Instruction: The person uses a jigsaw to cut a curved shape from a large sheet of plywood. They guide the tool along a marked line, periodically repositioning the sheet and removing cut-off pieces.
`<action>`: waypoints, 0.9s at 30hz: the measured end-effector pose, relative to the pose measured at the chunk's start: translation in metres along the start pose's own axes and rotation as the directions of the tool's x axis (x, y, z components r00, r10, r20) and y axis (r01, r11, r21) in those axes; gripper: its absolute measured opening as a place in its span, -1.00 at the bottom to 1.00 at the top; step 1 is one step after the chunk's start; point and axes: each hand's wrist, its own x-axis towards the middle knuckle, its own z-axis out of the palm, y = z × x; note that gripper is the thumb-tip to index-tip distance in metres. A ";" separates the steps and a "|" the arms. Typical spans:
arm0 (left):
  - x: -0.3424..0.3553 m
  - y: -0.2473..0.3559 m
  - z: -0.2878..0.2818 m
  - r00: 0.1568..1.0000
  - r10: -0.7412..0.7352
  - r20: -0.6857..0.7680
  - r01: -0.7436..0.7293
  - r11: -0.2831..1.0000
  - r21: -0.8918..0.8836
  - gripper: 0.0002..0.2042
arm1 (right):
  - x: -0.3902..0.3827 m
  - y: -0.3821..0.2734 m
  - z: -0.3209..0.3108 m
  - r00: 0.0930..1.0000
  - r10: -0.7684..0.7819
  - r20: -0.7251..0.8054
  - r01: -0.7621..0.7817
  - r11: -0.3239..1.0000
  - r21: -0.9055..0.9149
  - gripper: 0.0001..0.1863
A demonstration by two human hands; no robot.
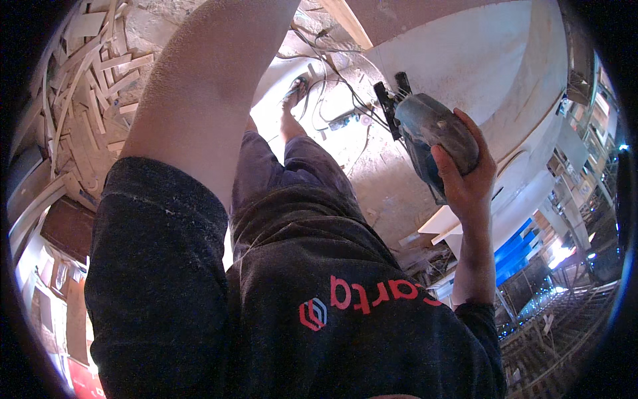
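My right hand (473, 178) is wrapped round the rounded end of a dusty grey power tool (435, 123), which looks like a jigsaw. Its dark base plate (387, 112) faces left, turned away from my palm, and stands apart from the pale panel behind it. Across the left of the view my left arm (199, 93) reaches up, and the hand lies beyond the top edge. Dark cables (345, 83) run along the floor near the tool; I cannot tell which one belongs to it.
Many wood offcuts (100, 86) litter the floor at the left. A large, pale curved panel (465, 60) rises at the upper right, beside a wooden plank (349, 23). On the dusty floor near my foot (292, 96) lies a small dark object (344, 122). Blue material (515, 256) shows at the right.
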 end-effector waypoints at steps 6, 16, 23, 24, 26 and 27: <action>0.003 0.003 -0.002 1.000 -0.014 0.017 0.015 0.999 -0.037 -0.30 | 0.004 -0.002 0.005 0.999 -0.022 -0.025 0.022 1.000 -0.007 -0.38; 0.003 0.003 0.003 0.999 -0.018 -0.040 0.016 0.999 -0.040 -0.23 | 0.004 -0.008 0.007 0.999 -0.015 -0.030 0.015 1.000 0.021 -0.39; 0.003 0.004 0.001 1.000 -0.030 0.005 0.030 0.998 -0.047 -0.27 | 0.008 -0.012 0.006 0.999 0.013 -0.030 -0.013 1.000 -0.004 -0.42; 0.003 0.003 0.001 1.000 -0.029 -0.005 0.029 0.998 -0.053 -0.27 | 0.008 -0.012 0.007 0.999 0.003 -0.032 -0.003 1.000 -0.005 -0.42; 0.002 0.003 0.002 1.000 -0.018 -0.017 0.017 0.999 -0.052 -0.28 | 0.009 -0.012 0.007 0.999 0.009 -0.034 -0.009 1.000 -0.003 -0.42; 0.002 0.003 0.001 1.000 -0.014 -0.022 0.012 0.999 -0.051 -0.28 | 0.009 -0.011 0.007 0.999 0.026 -0.033 -0.026 1.000 0.001 -0.41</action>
